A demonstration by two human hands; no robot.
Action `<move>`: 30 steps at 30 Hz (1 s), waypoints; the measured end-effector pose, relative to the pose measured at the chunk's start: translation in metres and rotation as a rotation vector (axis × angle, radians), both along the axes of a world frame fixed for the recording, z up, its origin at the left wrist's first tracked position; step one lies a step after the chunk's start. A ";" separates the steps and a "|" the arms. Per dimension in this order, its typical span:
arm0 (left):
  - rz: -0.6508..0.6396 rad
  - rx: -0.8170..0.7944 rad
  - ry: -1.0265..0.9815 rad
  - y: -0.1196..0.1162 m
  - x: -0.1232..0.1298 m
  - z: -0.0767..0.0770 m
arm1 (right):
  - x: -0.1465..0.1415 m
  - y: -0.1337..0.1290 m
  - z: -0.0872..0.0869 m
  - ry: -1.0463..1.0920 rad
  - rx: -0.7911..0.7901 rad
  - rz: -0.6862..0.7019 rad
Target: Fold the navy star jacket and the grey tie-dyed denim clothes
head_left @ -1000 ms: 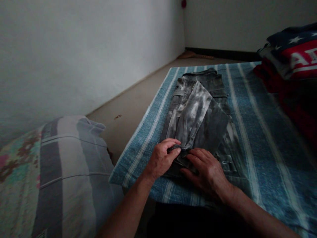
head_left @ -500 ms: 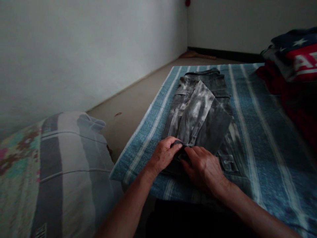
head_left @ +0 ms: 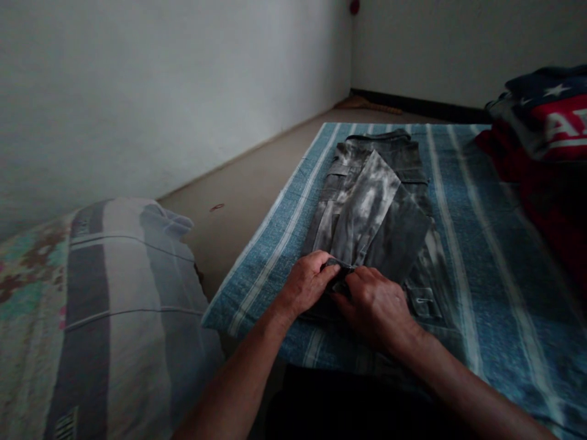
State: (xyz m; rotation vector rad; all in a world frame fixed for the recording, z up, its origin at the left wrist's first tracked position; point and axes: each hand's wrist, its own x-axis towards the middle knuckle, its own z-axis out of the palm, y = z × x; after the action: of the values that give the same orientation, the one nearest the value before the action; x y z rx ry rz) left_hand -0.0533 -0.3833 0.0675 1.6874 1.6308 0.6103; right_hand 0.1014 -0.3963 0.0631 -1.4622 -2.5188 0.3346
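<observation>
A pair of grey mottled cargo trousers (head_left: pixel 385 214) lies on a blue striped cloth (head_left: pixel 486 293), waistband at the far end, with a leg folded up over the rest. My left hand (head_left: pixel 308 282) pinches the near edge of the trousers between thumb and fingers. Close beside it, my right hand (head_left: pixel 376 305) grips the same edge, fingers curled over the fabric; its fingertips are partly hidden. A flapped pocket (head_left: pixel 425 302) shows just right of my right hand.
Folded clothes (head_left: pixel 550 110) in navy, red and grey are stacked at the back right. On the left stands a bulky bundle (head_left: pixel 132 293) in striped cloth tied with cords. White walls (head_left: pixel 192 85) meet in the far corner, where a broom-like thing (head_left: pixel 367 105) lies on the floor.
Both hands keep their hold on the near edge of the trousers, almost in place. The view has shifted slightly; the trousers look the same.
</observation>
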 end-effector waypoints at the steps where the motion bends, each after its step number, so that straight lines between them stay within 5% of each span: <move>1: -0.004 0.004 -0.001 0.000 0.000 -0.001 | -0.001 0.000 0.000 -0.008 0.005 -0.001; 10: 0.003 0.022 0.018 0.002 0.000 -0.002 | 0.000 -0.005 0.002 -0.024 0.011 0.029; 14: 0.023 0.010 0.008 0.002 0.001 -0.002 | 0.004 0.000 -0.006 0.160 -0.021 -0.056; 20: 0.064 0.002 -0.009 0.002 0.000 -0.003 | 0.033 0.018 -0.013 0.703 -0.421 -0.136; 30: 0.069 0.010 -0.013 0.002 -0.002 -0.003 | 0.048 0.028 -0.011 1.014 -0.862 -0.180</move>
State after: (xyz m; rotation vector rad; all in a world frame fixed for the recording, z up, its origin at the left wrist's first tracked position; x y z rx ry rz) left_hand -0.0550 -0.3817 0.0647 1.6361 1.6855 0.6626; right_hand 0.1495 -0.3681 0.0525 -1.1929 -1.4181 1.7410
